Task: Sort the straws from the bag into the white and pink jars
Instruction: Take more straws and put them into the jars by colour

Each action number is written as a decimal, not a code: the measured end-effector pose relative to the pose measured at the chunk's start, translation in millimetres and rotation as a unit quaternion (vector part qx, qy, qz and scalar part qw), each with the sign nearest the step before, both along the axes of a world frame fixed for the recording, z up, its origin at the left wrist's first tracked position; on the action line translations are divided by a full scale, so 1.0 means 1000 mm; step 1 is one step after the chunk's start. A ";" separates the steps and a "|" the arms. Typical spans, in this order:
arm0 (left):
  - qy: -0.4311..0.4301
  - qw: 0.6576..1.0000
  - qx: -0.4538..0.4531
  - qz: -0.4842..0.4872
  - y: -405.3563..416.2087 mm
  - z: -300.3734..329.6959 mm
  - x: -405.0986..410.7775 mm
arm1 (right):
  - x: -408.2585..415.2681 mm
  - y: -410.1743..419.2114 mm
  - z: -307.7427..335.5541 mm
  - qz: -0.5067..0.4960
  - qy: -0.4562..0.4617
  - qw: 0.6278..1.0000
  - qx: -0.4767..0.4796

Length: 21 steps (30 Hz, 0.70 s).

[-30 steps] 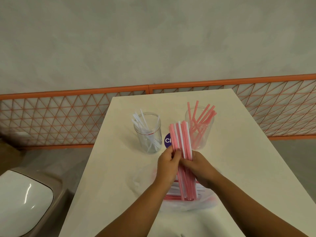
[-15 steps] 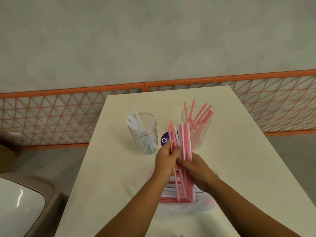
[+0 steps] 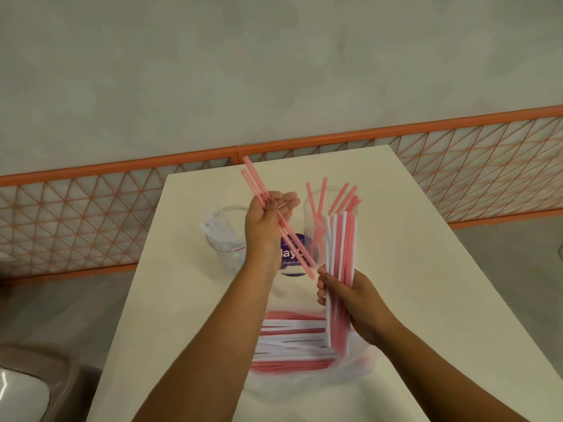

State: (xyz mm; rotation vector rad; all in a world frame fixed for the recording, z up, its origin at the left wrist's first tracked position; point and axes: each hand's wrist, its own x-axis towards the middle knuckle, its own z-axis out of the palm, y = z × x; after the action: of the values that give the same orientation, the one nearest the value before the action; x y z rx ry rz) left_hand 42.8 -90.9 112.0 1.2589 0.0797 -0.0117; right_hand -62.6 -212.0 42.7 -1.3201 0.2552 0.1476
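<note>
Lifted clear, two pink straws (image 3: 275, 219) sit pinched in left hand (image 3: 265, 226), hiding white jar (image 3: 227, 239); right hand (image 3: 347, 295) grips bundle (image 3: 341, 263).

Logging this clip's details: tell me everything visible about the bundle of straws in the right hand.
The bundle is a handful of thin pink and white straws, plastic by the look, packed side by side and standing nearly upright. The right hand grips it round the lower half, fingers curled across the front. Its tops rise in front of the pink jar; its lower ends hang just over the bag, contact unclear. An exact count cannot be made.
</note>
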 end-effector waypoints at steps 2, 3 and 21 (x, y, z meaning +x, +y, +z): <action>-0.054 0.998 -0.031 0.016 -0.008 0.022 0.016 | 0.001 -0.006 0.000 -0.005 -0.013 1.000 -0.003; -0.082 0.995 -0.050 0.025 -0.012 0.031 0.023 | 0.001 -0.007 0.000 -0.004 -0.017 1.000 -0.006; -0.167 0.974 0.149 -0.035 -0.058 0.000 0.053 | 0.013 -0.020 0.001 0.002 -0.010 0.999 0.031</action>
State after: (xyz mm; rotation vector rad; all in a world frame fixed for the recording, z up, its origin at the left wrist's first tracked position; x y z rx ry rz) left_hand 95.6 -149.2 112.1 1.5464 -0.2641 0.1558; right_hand -49.4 -231.6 44.0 -1.2609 0.2291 0.1439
